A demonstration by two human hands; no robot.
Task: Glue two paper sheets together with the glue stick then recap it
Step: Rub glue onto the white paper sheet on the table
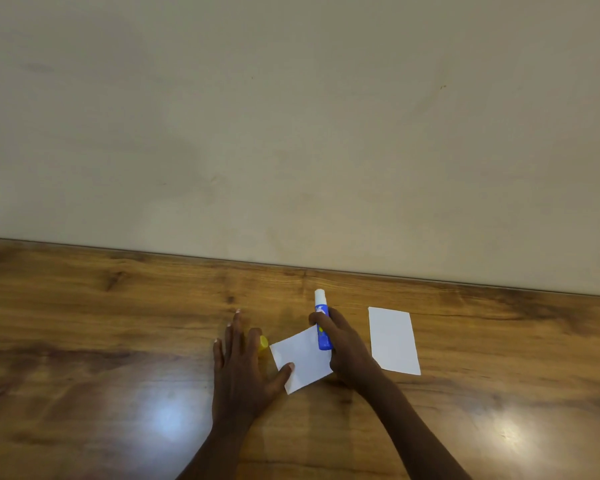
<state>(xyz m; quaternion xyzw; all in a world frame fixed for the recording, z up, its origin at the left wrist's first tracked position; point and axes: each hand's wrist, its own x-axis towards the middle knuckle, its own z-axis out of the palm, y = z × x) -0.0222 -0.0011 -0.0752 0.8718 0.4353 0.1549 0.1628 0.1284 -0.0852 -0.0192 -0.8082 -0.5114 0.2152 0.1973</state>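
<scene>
Early stage: cap (263,342) is off beside the flat, spread left hand (243,362), whose thumb pins one sheet (303,358), right hand (343,344) grips the open glue stick (323,327) above it, glue maybe not spread yet, second sheet (394,341) lies apart, so joining and recapping remain.

A glossy wooden table (118,306) meets a plain beige wall (291,116) — two glares, perhaps from ceiling lights.

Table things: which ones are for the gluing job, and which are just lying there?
For the job: glue stick in the right hand, yellow cap by the left hand, tilted paper sheet under the left thumb, second paper sheet.
Just there: wooden table, wall.
</scene>
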